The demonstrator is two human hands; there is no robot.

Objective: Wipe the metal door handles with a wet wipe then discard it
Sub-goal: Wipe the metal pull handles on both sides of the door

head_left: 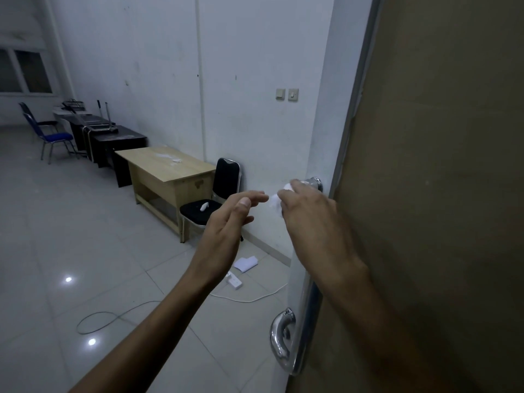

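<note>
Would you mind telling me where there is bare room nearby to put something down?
The near half of the wooden desk is bare; white scraps lie toward its far end. The black chair beside it holds a small white object. The dark tables further back are crowded.

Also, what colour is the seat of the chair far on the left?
Blue, seen in the head view: the chair has a blue seat and a metal frame.

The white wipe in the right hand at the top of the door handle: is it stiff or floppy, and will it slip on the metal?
The wet wipe looks crumpled and bunched under the right hand, so it is probably floppy and light. The door handle is glossy, polished metal, so the wipe would likely slide easily along it.
</note>
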